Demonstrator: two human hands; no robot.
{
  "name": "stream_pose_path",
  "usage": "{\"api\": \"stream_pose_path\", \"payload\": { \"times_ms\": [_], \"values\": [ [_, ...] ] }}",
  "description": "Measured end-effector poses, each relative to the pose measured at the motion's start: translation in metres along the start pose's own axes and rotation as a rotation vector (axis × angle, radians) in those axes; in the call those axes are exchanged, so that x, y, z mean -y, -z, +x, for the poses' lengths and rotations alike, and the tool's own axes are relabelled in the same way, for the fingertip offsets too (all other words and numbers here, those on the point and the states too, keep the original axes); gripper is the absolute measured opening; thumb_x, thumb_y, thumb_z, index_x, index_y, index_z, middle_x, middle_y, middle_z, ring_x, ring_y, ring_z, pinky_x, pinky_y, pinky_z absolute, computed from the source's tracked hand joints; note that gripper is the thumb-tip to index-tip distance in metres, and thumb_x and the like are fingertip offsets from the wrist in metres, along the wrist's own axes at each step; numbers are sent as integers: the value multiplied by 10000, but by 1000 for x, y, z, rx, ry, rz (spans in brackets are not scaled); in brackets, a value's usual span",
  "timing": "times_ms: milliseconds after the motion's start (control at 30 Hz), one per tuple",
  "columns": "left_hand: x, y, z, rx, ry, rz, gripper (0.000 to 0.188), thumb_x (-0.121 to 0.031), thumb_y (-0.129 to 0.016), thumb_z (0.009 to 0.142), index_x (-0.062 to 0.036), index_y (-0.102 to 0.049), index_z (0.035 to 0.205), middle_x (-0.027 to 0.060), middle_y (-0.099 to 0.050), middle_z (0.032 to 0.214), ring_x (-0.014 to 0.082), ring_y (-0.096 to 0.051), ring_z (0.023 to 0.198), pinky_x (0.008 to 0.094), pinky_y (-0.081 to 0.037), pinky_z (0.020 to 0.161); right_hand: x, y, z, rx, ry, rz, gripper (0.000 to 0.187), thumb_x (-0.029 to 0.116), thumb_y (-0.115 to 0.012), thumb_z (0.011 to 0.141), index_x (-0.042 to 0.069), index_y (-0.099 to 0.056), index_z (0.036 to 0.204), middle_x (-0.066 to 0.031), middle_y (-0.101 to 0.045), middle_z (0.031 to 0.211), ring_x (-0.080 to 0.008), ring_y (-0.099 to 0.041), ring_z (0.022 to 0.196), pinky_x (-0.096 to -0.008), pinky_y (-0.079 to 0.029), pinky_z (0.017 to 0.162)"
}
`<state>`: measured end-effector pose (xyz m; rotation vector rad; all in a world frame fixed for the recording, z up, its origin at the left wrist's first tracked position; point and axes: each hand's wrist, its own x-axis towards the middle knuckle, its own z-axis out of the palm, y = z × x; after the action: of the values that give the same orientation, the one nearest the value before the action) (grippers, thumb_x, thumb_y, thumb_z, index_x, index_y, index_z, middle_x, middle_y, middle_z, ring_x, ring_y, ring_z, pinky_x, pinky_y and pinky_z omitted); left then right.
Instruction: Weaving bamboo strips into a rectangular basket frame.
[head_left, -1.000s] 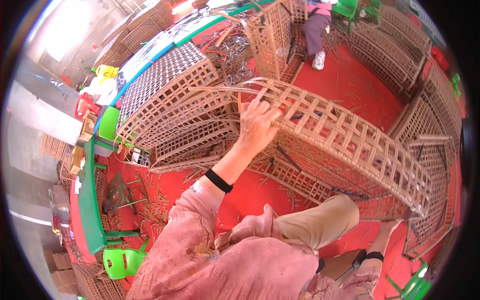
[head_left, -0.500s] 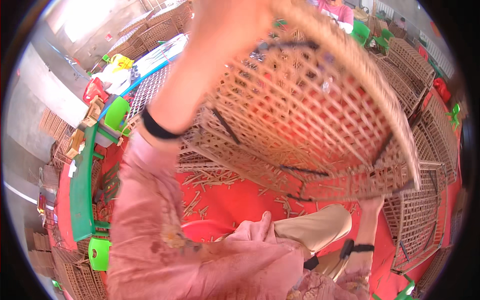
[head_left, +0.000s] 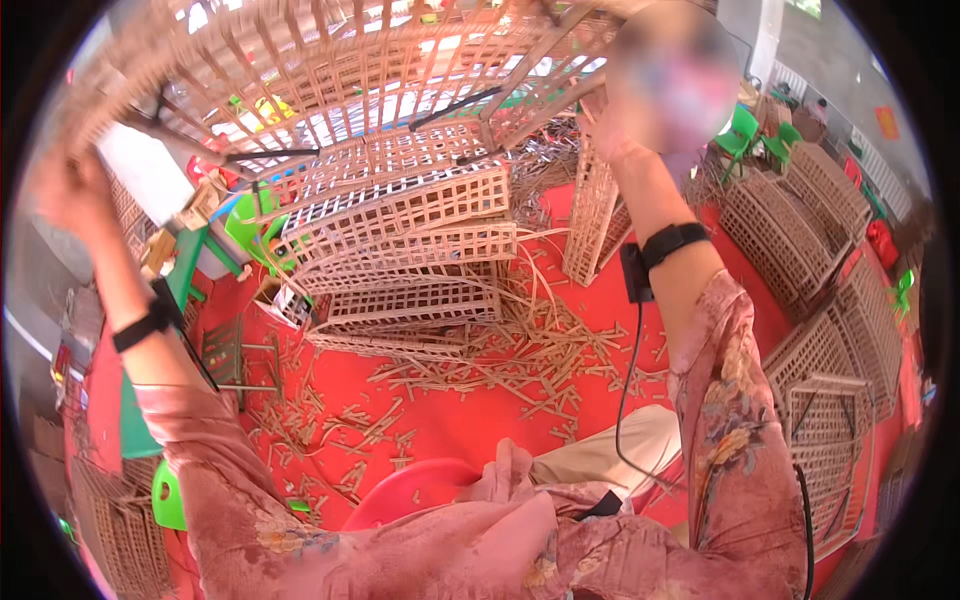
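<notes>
A large woven lattice basket (head_left: 130,85) with dark strips along its corners is held up across the top of the view. My left hand (head_left: 80,195) is closed on its rim at the far left, slightly blurred. At the right end my right hand (head_left: 615,125) grips the basket's edge, its fingers partly hidden. Both arms reach forward and apart, with dark bands on the wrists. Below the raised basket lies a stack of similar woven baskets (head_left: 400,230). The top of the held basket runs out of view.
Cut strips (head_left: 540,350) are scattered over the red floor (head_left: 470,415). A red stool (head_left: 400,495) is close to me. More stacked baskets (head_left: 800,220) line the right. Green chairs (head_left: 737,135) and a green bench (head_left: 185,265) stand farther off. A person (head_left: 675,80) is beyond my right hand.
The basket has swung up and to the left from in front of me. My left hand has moved to the far left, and my right hand has risen from low right to the top.
</notes>
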<state>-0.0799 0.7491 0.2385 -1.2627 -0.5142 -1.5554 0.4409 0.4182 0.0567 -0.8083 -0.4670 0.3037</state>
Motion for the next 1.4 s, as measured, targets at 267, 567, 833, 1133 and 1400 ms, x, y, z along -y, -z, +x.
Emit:
{"api": "stream_pose_path", "payload": {
  "times_ms": [267,567,833,1133,1400],
  "values": [
    [-49,27,-302,594,120,-3,346,-195,-709,768,-157,-725,1111,113,-611,995,347,-545,1066,547,-341,953,-72,52,-55,8,-406,65,835,654,-319,1006,3,-272,1526,-222,-424,1482,-414,-482,1307,-545,-420,1069],
    [-169,66,-413,842,359,-159,409,-107,-671,756,-136,-687,1164,156,-612,1137,353,-512,1134,548,-305,1022,-88,155,-108,-131,-529,-107,754,659,-389,989,38,-418,1416,-203,-522,1380,-341,-573,1211,-478,-479,1022],
    [-210,-49,-481,1318,250,-9,318,-219,-653,840,-141,-688,1147,150,-606,1202,331,-519,1211,540,-389,993,-66,200,-193,-177,-636,-140,632,593,-464,998,66,-502,1345,-157,-648,1233,-281,-644,1118,-434,-538,915],
    [-215,-78,-527,1472,256,-495,253,-287,-602,896,-79,-721,978,147,-701,996,303,-655,831,453,-514,722,38,319,-352,-601,-600,-178,363,408,-593,987,121,-594,1209,-79,-696,1110,-218,-683,968,-362,-550,837],
    [-262,43,-492,1374,167,-331,249,-200,-576,924,-62,-698,1091,154,-696,1067,280,-661,949,419,-532,826,113,475,-507,-1118,-328,-94,280,248,-705,906,77,-603,1103,-147,-689,1072,-281,-678,935,-403,-557,798]
  ]
}}
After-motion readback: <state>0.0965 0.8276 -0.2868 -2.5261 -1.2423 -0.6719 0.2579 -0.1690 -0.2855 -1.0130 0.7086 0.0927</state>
